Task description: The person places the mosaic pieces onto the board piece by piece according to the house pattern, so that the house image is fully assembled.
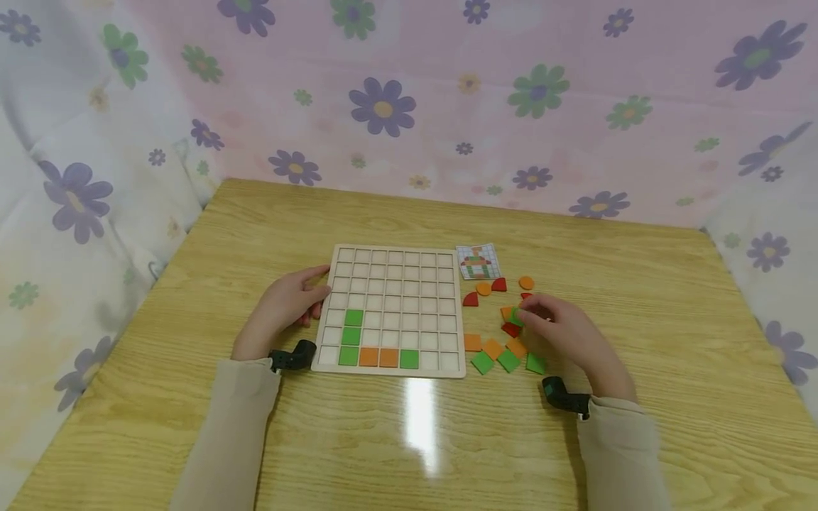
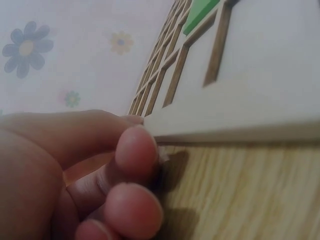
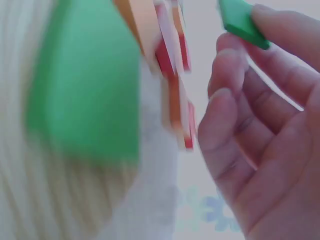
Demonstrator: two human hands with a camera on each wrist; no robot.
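A pale wooden grid board lies on the table. Three green square tiles form a column near its left side; along the bottom row follow two orange square tiles and one green tile. My left hand rests beside the board, fingertips touching its left edge and the lower fingers bent. To the right of the board, my right hand pinches a green square tile between thumb and fingers, lifted just above the loose pieces.
Loose orange tiles, green tiles and red quarter-round pieces lie right of the board, along with orange discs. A small pattern card touches the board's upper right. Flowered cloth surrounds the table.
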